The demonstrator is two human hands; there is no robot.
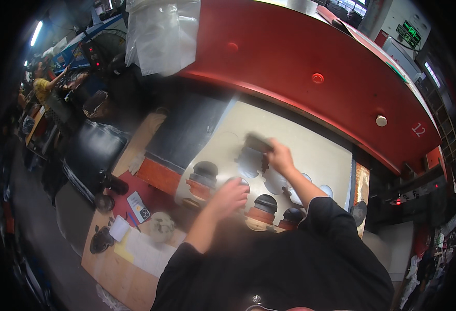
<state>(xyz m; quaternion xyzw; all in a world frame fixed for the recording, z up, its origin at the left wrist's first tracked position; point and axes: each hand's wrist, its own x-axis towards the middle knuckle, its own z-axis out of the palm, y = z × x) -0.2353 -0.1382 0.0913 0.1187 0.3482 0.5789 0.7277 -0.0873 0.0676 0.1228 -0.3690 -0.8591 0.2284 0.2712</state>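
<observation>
A large cream sheet [285,122] with several cut-out openings lies on the bed beneath the red press beam [269,46]. Over its middle, my right hand [281,157] grips a dark, flat-sided block [258,141], blurred by motion. A cut-out opening [249,162] lies just below that block. My left hand [230,196] is lower on the sheet, its fingers smeared; whether they hold anything is unclear. To its left stands a stack of shaped pieces [204,176], dark on top and reddish below. A similar stack [261,207] and another [292,216] stand to its right.
A wooden side table [106,264] at the left carries a phone [138,206], papers [147,254], a roundish pale object [161,226] and a dark tape dispenser [102,239]. Clear plastic bags [160,36] hang from the beam. Another person [44,88] works far left.
</observation>
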